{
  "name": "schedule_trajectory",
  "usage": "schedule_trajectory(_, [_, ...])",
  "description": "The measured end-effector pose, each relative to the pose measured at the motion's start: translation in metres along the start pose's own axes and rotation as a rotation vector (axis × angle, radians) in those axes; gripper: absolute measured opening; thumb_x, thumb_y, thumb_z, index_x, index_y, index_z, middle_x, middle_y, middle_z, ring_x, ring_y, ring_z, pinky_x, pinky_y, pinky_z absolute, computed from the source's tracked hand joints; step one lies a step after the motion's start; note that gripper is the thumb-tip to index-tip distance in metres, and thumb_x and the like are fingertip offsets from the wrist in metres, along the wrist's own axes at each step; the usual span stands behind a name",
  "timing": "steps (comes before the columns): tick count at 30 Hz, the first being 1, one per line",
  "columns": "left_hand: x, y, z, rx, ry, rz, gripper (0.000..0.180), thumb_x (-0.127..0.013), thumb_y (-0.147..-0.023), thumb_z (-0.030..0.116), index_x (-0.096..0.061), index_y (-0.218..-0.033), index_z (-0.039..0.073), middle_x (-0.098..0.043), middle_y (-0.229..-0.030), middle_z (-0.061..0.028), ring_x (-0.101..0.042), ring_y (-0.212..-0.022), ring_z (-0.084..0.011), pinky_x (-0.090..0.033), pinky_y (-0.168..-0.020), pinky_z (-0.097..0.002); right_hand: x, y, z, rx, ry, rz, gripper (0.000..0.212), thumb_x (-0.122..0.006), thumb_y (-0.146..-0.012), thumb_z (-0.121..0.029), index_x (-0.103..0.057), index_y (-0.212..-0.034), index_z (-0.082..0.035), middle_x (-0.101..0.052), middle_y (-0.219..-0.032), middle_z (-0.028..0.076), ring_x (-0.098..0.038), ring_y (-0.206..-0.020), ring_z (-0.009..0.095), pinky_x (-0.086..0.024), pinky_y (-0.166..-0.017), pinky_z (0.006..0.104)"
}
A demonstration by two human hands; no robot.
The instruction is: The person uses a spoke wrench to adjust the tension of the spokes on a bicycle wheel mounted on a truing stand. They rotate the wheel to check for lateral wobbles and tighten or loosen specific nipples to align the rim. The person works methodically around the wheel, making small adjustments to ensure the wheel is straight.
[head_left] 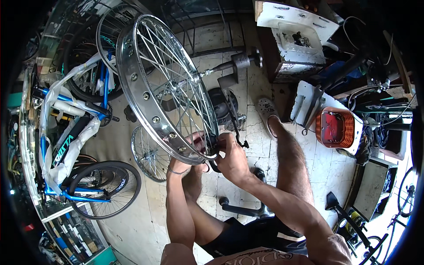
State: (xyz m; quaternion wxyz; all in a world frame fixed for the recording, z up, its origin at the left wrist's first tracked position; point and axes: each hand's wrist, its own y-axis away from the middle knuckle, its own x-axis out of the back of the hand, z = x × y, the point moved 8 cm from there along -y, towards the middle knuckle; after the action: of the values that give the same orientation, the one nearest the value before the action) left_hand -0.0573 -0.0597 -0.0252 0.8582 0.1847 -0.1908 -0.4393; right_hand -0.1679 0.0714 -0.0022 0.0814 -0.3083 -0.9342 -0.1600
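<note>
A bare silver spoked bicycle wheel is tilted in front of me, its hub clamped on a metal wheel stand. My right hand is closed at the lower rim, fingers pinched on a small black round tool whose exact kind is unclear. Beside it, my left hand reaches in among the spokes near the same spot. The rim partly hides its curled fingers, and what they grip cannot be made out. Spoke nipples show along the wide rim.
A blue bicycle frame in wrapping stands at the left, above a black-tyred wheel. Another spoked wheel lies behind my left forearm. To the right are an orange basket, wrenches and a clear bin of small parts.
</note>
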Motion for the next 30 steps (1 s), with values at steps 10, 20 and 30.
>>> schedule_trajectory(10, [-0.007,0.008,0.017,-0.063,0.119,0.001,0.034,-0.069,-0.089,0.003,-0.060,-0.122,-0.003,-0.069,-0.104,-0.0069,-0.063,-0.095,-0.0113,-0.052,-0.086,-0.0275,0.015,-0.009,-0.008,0.007,-0.062,-0.184,0.047,-0.071,-0.076,-0.003,-0.048,-0.117,0.001,-0.070,-0.103,0.021,-0.070,-0.097,0.034,-0.057,-0.085,0.0407])
schedule_trajectory(20, [0.002,0.019,0.022,0.021,0.260,-0.024,0.075,-0.088,-0.063,0.000,-0.054,-0.130,-0.001,-0.063,-0.109,-0.0062,-0.062,-0.099,-0.0139,-0.053,-0.090,-0.0272,0.011,-0.008,-0.012,0.142,0.058,-0.129,0.040,-0.065,-0.081,-0.003,-0.054,-0.119,0.000,-0.069,-0.100,0.024,-0.068,-0.090,0.040,-0.056,-0.080,0.0456])
schedule_trajectory(30, [-0.016,0.000,0.028,-0.059,0.107,0.026,0.038,-0.081,-0.079,0.010,-0.064,-0.113,0.001,-0.069,-0.090,-0.0014,-0.064,-0.081,-0.0082,-0.051,-0.072,-0.0237,0.008,0.002,-0.010,0.103,-0.047,-0.036,0.041,-0.058,-0.085,0.000,-0.048,-0.125,-0.003,-0.067,-0.095,0.025,-0.067,-0.083,0.043,-0.055,-0.071,0.0484])
